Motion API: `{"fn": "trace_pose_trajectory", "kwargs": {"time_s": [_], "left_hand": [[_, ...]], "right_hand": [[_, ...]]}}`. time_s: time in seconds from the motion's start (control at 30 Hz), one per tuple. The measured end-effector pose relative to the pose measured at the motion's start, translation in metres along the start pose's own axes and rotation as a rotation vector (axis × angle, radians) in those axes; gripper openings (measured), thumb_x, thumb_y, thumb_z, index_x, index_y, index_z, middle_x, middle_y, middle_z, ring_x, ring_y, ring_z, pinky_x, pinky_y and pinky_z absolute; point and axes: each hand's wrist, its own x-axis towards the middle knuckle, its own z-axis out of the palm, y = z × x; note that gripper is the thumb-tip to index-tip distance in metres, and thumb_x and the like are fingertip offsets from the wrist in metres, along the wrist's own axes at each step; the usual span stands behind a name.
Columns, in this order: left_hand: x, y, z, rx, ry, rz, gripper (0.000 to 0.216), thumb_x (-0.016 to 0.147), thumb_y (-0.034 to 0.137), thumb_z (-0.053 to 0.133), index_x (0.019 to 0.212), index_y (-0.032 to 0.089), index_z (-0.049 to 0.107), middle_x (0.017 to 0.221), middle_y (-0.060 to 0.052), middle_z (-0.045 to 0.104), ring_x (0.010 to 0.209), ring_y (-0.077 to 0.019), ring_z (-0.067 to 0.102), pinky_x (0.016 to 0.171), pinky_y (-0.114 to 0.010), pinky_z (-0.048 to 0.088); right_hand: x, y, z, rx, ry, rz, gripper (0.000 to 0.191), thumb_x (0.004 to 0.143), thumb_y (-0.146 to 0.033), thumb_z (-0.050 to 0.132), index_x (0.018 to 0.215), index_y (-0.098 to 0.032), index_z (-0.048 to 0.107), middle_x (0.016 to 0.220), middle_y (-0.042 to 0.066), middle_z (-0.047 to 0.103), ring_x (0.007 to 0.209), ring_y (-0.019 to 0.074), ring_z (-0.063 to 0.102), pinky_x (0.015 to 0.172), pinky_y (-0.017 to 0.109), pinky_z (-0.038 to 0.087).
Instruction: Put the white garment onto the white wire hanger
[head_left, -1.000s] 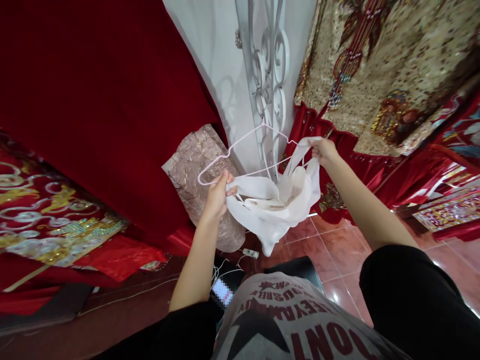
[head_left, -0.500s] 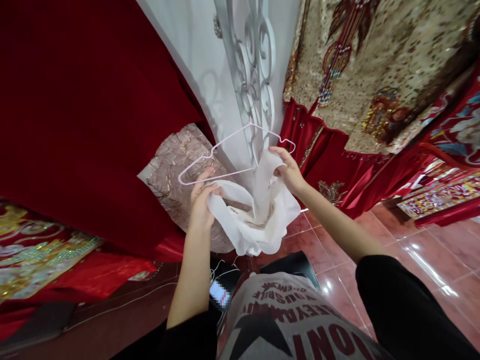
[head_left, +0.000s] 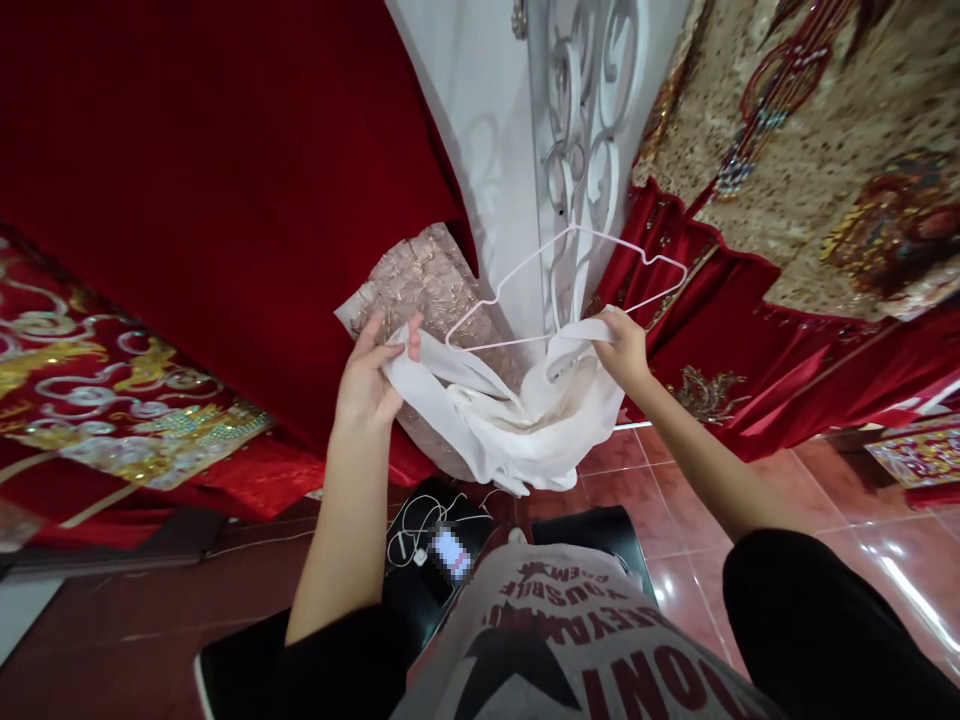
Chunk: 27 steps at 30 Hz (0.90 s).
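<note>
A white cloth garment (head_left: 517,430) sags in a loop between my two hands. My left hand (head_left: 371,375) pinches one edge of it with the thumb, the other fingers partly spread. Closed around the opposite edge is my right hand (head_left: 621,348), its fingers curled and partly hidden by the fabric. Just beyond the cloth hangs a pale pink hanger (head_left: 517,268) from the white scrolled metal stand (head_left: 574,160). The hanger's lower bar runs close above the garment; whether they touch I cannot tell.
A pinkish embroidered fabric (head_left: 427,275) lies behind my left hand. Red cloth (head_left: 262,200) hangs at left, a gold sequined costume (head_left: 810,190) at right. Below are a phone (head_left: 451,553) and a white cable (head_left: 409,515) on a black seat (head_left: 420,610), over red tiles (head_left: 697,500).
My hands have moved farther apart, stretching the garment's opening wider. The view has shifted, so the stand and hanger appear farther right.
</note>
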Motion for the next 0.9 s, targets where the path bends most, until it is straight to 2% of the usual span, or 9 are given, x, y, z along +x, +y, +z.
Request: {"fn": "trace_pose_trajectory", "kwargs": {"time_s": [0.1,0.17,0.27,0.37,0.43,0.53,0.7,0.8,0.9], "left_hand": [[0.000,0.015,0.041,0.087,-0.138,-0.014,0.076,0.074,-0.010,0.058,0.141,0.025,0.058,0.128,-0.014,0.075,0.095,-0.0230,0.081,0.073,-0.025,0.067],[0.002,0.014,0.073,0.153,-0.242,-0.067,0.080,0.073,-0.012,0.055,0.144,0.025,0.056,0.126,-0.013,0.073,0.098,-0.0274,0.083,0.076,-0.032,0.069],[0.009,-0.001,0.113,0.265,-0.369,-0.104,0.069,0.074,-0.011,0.058,0.134,0.023,0.061,0.117,-0.010,0.072,0.094,-0.0281,0.083,0.072,-0.035,0.070],[0.015,-0.018,0.133,0.375,-0.392,-0.031,0.052,0.076,-0.009,0.061,0.119,0.021,0.064,0.107,-0.007,0.073,0.082,-0.0229,0.081,0.063,-0.029,0.067],[0.018,-0.021,0.135,0.417,-0.375,0.012,0.047,0.075,-0.008,0.062,0.113,0.020,0.064,0.101,-0.007,0.075,0.075,-0.0204,0.079,0.059,-0.026,0.065],[0.021,-0.010,0.126,0.409,-0.309,0.031,0.042,0.076,-0.010,0.058,0.107,0.016,0.065,0.096,-0.009,0.077,0.071,-0.0193,0.077,0.059,-0.025,0.062],[0.026,0.023,0.100,0.407,-0.230,-0.040,0.041,0.079,-0.017,0.047,0.102,0.013,0.064,0.095,-0.013,0.079,0.084,-0.0235,0.079,0.058,-0.022,0.054],[0.031,0.036,0.087,0.515,-0.342,-0.111,0.048,0.078,-0.018,0.044,0.108,0.012,0.067,0.108,-0.015,0.079,0.091,-0.0275,0.081,0.053,-0.020,0.052],[0.038,0.044,0.088,0.588,-0.501,-0.166,0.058,0.075,-0.020,0.043,0.117,0.011,0.069,0.116,-0.016,0.077,0.098,-0.0317,0.082,0.053,-0.018,0.054]], "right_hand": [[-0.003,-0.004,-0.006,-0.002,-0.018,0.014,0.014,0.078,-0.025,0.059,0.087,-0.025,0.070,0.092,0.007,0.070,0.092,0.0273,0.066,0.086,0.040,0.055],[-0.007,-0.007,-0.004,0.003,-0.030,0.013,0.014,0.079,-0.025,0.058,0.087,-0.025,0.069,0.092,0.007,0.070,0.093,0.0276,0.066,0.087,0.039,0.054],[-0.013,-0.010,0.001,0.023,-0.024,0.010,0.014,0.080,-0.026,0.057,0.086,-0.024,0.069,0.090,0.007,0.070,0.090,0.0262,0.066,0.085,0.038,0.054],[-0.018,-0.012,0.002,0.026,-0.023,0.011,0.017,0.082,-0.026,0.057,0.090,-0.023,0.071,0.092,0.007,0.070,0.088,0.0248,0.067,0.084,0.037,0.055],[-0.019,-0.014,-0.003,-0.004,-0.045,0.010,0.018,0.083,-0.025,0.058,0.092,-0.023,0.073,0.095,0.008,0.072,0.091,0.0255,0.069,0.085,0.037,0.055],[-0.017,-0.017,-0.013,-0.061,-0.075,0.008,0.019,0.084,-0.023,0.059,0.095,-0.024,0.074,0.101,0.009,0.073,0.097,0.0279,0.071,0.088,0.039,0.057],[-0.017,-0.022,-0.026,-0.087,-0.071,0.017,0.019,0.083,-0.022,0.060,0.095,-0.024,0.074,0.101,0.009,0.073,0.099,0.0294,0.071,0.092,0.042,0.058],[-0.022,-0.028,-0.024,-0.068,-0.076,0.023,0.018,0.084,-0.021,0.061,0.096,-0.025,0.074,0.101,0.009,0.073,0.099,0.0285,0.071,0.091,0.040,0.058],[-0.027,-0.031,-0.016,-0.038,-0.065,-0.009,0.019,0.084,-0.020,0.060,0.096,-0.024,0.074,0.098,0.008,0.072,0.097,0.0275,0.071,0.089,0.039,0.057]]}}
